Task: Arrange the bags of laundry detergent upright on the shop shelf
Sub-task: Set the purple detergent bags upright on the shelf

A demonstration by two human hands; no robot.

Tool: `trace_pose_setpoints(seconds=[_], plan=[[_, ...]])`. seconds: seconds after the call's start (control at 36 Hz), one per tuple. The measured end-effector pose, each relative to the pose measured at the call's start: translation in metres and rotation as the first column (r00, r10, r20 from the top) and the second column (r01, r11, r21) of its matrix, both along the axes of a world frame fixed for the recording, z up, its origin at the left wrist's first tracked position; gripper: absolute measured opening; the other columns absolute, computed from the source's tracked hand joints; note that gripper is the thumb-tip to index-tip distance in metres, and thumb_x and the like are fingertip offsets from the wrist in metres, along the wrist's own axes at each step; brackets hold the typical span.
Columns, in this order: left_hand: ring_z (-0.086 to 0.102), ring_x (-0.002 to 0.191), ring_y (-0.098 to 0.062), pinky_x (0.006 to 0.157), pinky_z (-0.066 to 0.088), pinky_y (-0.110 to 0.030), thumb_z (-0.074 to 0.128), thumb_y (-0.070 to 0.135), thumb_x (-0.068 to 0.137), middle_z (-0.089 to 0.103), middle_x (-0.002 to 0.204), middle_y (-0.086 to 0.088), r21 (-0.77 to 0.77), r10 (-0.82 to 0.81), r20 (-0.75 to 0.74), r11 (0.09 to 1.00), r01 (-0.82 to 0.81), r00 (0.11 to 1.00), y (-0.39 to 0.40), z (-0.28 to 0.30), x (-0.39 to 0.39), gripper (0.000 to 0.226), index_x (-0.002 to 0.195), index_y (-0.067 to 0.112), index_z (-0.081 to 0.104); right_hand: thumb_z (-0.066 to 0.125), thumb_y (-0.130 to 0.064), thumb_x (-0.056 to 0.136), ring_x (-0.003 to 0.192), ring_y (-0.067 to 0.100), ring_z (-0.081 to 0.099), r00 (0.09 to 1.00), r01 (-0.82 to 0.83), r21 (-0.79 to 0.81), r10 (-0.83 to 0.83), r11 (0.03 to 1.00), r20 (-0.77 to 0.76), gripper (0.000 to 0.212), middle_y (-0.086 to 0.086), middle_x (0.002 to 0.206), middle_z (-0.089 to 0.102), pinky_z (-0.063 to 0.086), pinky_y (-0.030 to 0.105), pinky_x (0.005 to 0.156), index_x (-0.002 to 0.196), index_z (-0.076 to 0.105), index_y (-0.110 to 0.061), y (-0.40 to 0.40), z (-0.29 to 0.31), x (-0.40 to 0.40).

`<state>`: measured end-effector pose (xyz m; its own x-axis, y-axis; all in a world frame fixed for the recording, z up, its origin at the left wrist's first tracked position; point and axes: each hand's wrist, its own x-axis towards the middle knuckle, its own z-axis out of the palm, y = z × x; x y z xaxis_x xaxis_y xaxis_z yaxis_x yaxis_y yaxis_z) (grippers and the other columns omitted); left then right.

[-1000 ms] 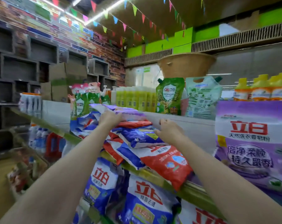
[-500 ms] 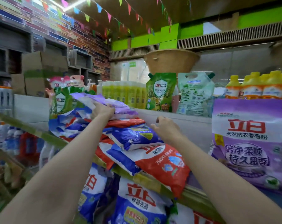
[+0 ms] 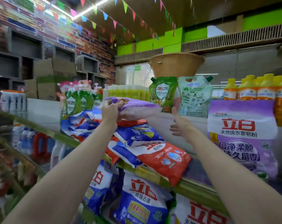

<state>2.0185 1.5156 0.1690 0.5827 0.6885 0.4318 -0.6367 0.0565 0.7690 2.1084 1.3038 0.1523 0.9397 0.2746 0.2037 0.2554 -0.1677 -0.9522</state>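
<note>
On the shop shelf (image 3: 200, 186), whose green front edge runs from nine o'clock down toward five o'clock, one purple bag (image 3: 242, 139) already stands upright at three o'clock, while a slumped heap of blue and red detergent bags (image 3: 146, 147) lies flat and overlapping at the centre, one red bag (image 3: 167, 160) hanging over the shelf's lip. The step in hand looks like the taking of the top bag off that heap: a purple flat bag (image 3: 137, 109) is held roughly level just above the pile, toward twelve o'clock from it, its underside apparently clear of the red bag beneath, though the gap is hard to read. Next, by my judgement, the bag needs carrying toward three o'clock, turning onto its bottom edge and setting beside the standing purple one, where bare shelf shows; its soft, powder-filled body will likely sag, so a second support under the free end seems wise. Both forearms reach up and forward from six o'clock. At the bag's nine o'clock end the left hand (image 3: 110, 110) makes the only grip, fingers curled over the top edge and clamping it. Off the bag's three o'clock end the right hand (image 3: 181, 128) is empty, palm turned toward the bag, fingers spread and relaxed, near it but not touching.
</note>
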Motion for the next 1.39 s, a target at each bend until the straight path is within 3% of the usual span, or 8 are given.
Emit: trace_pose_setpoints(seconds=[0.08, 0.19, 0.47, 0.61, 0.75, 0.94, 1.11, 1.39], plan=[[0.057, 0.054, -0.009, 0.04, 0.046, -0.015, 0.054, 0.0, 0.089, 0.065, 0.07, 0.001, 0.173, -0.145, -0.087, 0.972, 0.158, 0.986, -0.019, -0.005, -0.012, 0.013, 0.084, 0.012, 0.058, 0.031, -0.067, 0.09, 0.083, 0.027, 0.066, 0.973, -0.179, 0.265, 0.211, 0.948, -0.097, 0.074, 0.017, 0.102, 0.064, 0.055, 0.032, 0.067, 0.126, 0.052, -0.005, -0.014, -0.002, -0.001], [0.049, 0.068, -0.013, 0.045, 0.055, -0.023, 0.053, 0.005, 0.093, 0.053, 0.082, -0.002, 0.34, -0.29, -0.358, 0.845, 0.413, 0.887, -0.039, -0.014, -0.017, 0.014, 0.089, 0.018, 0.049, 0.054, -0.033, 0.093, 0.05, 0.01, 0.062, 0.962, -0.231, 0.241, 0.258, 0.943, -0.087, 0.025, 0.001, 0.071, 0.067, 0.052, 0.022, 0.049, 0.096, 0.068, -0.011, -0.041, -0.014, -0.003], [0.046, 0.043, 0.003, 0.045, 0.04, -0.013, 0.064, 0.005, 0.086, 0.052, 0.06, 0.007, 0.496, -0.284, -0.546, 0.648, 0.577, 0.788, -0.145, -0.046, 0.02, 0.021, 0.076, 0.017, 0.051, 0.059, 0.018, 0.075, 0.069, 0.02, 0.065, 0.994, -0.021, 0.165, 0.003, 0.986, 0.112, 0.025, 0.011, 0.076, 0.069, 0.051, 0.029, 0.067, 0.094, 0.056, 0.003, -0.153, -0.023, -0.028], [0.057, 0.051, 0.005, 0.054, 0.051, -0.013, 0.071, -0.006, 0.076, 0.061, 0.079, -0.004, 0.511, -0.318, -0.465, 0.667, 0.543, 0.827, -0.202, -0.061, 0.046, 0.044, 0.116, 0.001, 0.055, 0.059, 0.019, 0.075, 0.109, 0.031, 0.062, 0.991, 0.071, 0.234, -0.096, 0.97, 0.095, 0.05, 0.014, 0.115, 0.066, 0.046, 0.048, 0.1, 0.113, 0.057, -0.011, -0.208, -0.034, -0.035], [0.05, 0.034, 0.008, 0.037, 0.04, -0.008, 0.064, -0.017, 0.077, 0.059, 0.05, 0.016, 0.651, -0.212, -0.457, 0.583, 0.487, 0.864, -0.241, -0.087, 0.059, 0.031, 0.082, 0.014, 0.059, 0.072, 0.011, 0.071, 0.114, 0.027, 0.06, 0.954, 0.203, 0.016, -0.201, 0.979, 0.224, 0.069, 0.012, 0.123, 0.064, 0.049, 0.046, 0.098, 0.132, 0.048, -0.01, -0.239, -0.061, -0.035], [0.069, 0.071, -0.004, 0.075, 0.054, -0.025, 0.074, 0.006, 0.077, 0.073, 0.077, -0.007, 0.74, 0.035, -0.569, 0.457, 0.493, 0.821, -0.241, -0.091, 0.055, 0.048, 0.121, 0.0, 0.056, 0.079, -0.043, 0.043, 0.117, 0.017, 0.056, 0.959, 0.204, -0.369, -0.109, 0.907, 0.262, 0.112, -0.001, 0.129, 0.057, 0.049, 0.042, 0.1, 0.141, 0.032, -0.016, -0.255, -0.08, 0.021], [0.057, 0.11, -0.037, 0.077, 0.041, -0.035, 0.073, 0.015, 0.078, 0.058, 0.118, -0.023, 0.8, 0.219, -0.467, 0.517, 0.304, 0.857, -0.256, -0.106, 0.044, 0.057, 0.116, 0.0, 0.034, 0.072, -0.053, 0.049, 0.125, 0.022, 0.051, 0.957, 0.25, -0.358, -0.173, 0.9, 0.235, 0.114, -0.003, 0.142, 0.048, 0.041, 0.044, 0.107, 0.147, 0.024, -0.021, -0.249, -0.089, -0.016], [0.048, 0.123, -0.027, 0.101, 0.041, -0.032, 0.088, 0.019, 0.059, 0.045, 0.134, -0.013, 0.782, 0.182, -0.556, 0.447, 0.435, 0.811, -0.248, -0.116, 0.045, 0.097, 0.134, 0.002, 0.03, 0.071, -0.029, 0.082, 0.124, 0.031, 0.051, 0.942, 0.327, -0.555, -0.22, 0.765, 0.252, 0.077, 0.011, 0.14, 0.049, 0.041, 0.04, 0.105, 0.143, 0.03, -0.003, -0.246, -0.075, -0.022]])
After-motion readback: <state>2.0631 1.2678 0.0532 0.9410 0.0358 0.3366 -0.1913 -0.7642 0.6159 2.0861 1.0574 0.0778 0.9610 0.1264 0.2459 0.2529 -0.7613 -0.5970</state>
